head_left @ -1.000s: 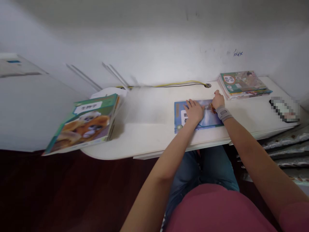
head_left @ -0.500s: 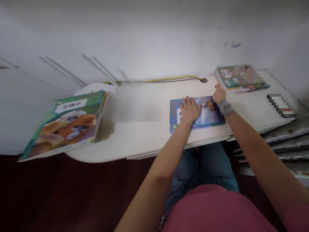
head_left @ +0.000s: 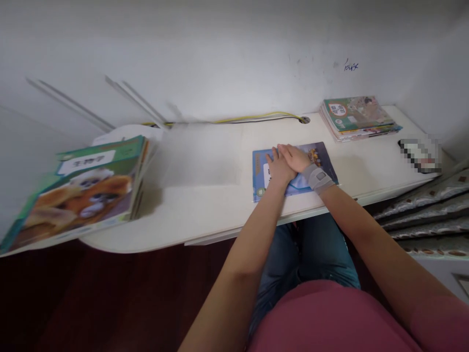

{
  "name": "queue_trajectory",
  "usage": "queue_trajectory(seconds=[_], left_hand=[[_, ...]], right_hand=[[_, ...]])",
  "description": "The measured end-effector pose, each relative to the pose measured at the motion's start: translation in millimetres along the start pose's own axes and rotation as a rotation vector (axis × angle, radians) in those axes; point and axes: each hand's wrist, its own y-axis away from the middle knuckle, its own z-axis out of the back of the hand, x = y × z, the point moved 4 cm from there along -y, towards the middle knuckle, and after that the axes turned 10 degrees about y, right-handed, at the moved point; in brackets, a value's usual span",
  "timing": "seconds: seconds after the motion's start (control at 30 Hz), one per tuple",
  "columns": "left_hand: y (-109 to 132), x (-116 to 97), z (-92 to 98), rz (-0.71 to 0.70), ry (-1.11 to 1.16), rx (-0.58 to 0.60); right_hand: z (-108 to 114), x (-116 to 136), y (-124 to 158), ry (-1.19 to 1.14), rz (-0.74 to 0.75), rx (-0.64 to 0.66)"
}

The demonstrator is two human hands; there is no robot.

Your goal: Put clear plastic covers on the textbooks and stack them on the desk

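Observation:
A blue textbook [head_left: 260, 168] in a clear-edged cover lies flat on the white desk [head_left: 208, 205], with a picture of an offshore rig on its right half. My left hand [head_left: 279, 168] rests on the book with its fingers spread. Laid over the back of the left hand is my right hand [head_left: 295, 157], its fingers stretched out and a grey band round the wrist. Between them, the hands hide the middle of the cover. Neither hand grips anything.
At the left end stands a stack of textbooks [head_left: 91, 186], the top one showing monkeys. Another book stack [head_left: 359, 115] lies at the back right, near a blurred-out phone [head_left: 419, 155]. A yellow cable [head_left: 252, 117] runs along the wall to a desk hole. Patterned grey fabric [head_left: 432, 210] is at lower right.
My right hand has moved left from the book's right edge onto my left hand, and its fingers have straightened. The view has shifted slightly right.

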Motion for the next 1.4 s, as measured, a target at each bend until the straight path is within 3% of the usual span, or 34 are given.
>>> queue_trajectory(seconds=[0.33, 0.57, 0.67, 0.77, 0.87, 0.97, 1.17, 1.4], left_hand=[[2.8, 36.1, 15.5, 0.129, 0.04, -0.103], [8.0, 52.9, 20.0, 0.249, 0.078, -0.17], [6.7, 51.9, 22.2, 0.265, 0.078, -0.18], [2.8, 44.6, 22.9, 0.257, 0.037, -0.155], [-1.0, 29.1, 19.8, 0.134, -0.009, -0.13], [-2.1, 17.7, 11.5, 0.02, -0.006, -0.056], [0.3, 18.4, 8.7, 0.021, 0.016, -0.09], [5.3, 19.9, 14.1, 0.054, 0.04, -0.141]], right_hand=[[7.8, -70.3, 19.4, 0.272, -0.088, 0.117], [14.8, -110.7, 28.8, 0.241, -0.22, 0.165], [26.2, -103.7, 28.1, 0.262, -0.244, 0.183], [34.6, -70.6, 21.5, 0.292, -0.145, 0.123], [27.2, -27.2, 12.7, 0.248, 0.044, 0.112], [13.0, -2.9, 7.1, 0.205, 0.104, 0.105], [-1.6, -9.5, 9.6, 0.177, 0.085, 0.096], [0.2, -37.7, 11.6, 0.19, 0.047, 0.102]])
